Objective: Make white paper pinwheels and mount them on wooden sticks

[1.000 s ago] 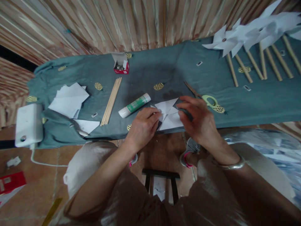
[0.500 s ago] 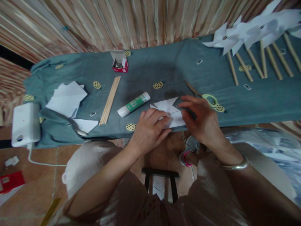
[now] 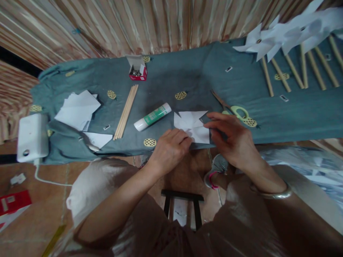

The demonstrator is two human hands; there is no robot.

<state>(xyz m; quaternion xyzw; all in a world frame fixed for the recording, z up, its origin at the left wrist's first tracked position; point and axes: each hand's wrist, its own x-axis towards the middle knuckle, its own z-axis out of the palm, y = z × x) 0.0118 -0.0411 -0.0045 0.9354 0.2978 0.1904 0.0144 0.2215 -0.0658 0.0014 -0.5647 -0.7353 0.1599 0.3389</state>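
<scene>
A small white paper sheet (image 3: 193,126), cut with slits from its corners, lies near the table's front edge. My left hand (image 3: 173,146) has its fingers curled over the sheet's lower left part, the thumb and forefinger closed on it. At the sheet's right side is my right hand (image 3: 230,137), thumb and fingers apart, a fingertip by a cut flap. Green-handled scissors (image 3: 239,112) lie just beyond the right hand, blades partly spread. To the left of the paper rests a capped glue stick (image 3: 153,117) with a green label.
Thin wooden sticks (image 3: 125,112), a stack of paper (image 3: 77,109) and a red box of metal pins (image 3: 137,73) are on the cloth-covered table (image 3: 160,85). White paper pinwheels (image 3: 284,37) on sticks line the far right. A white device (image 3: 33,137) with a cable sits at the left end.
The paper lies flatter and shows more of its surface, its raised flap now spread out. My left hand has drawn slightly toward its lower left edge. The right hand has shifted slightly right.
</scene>
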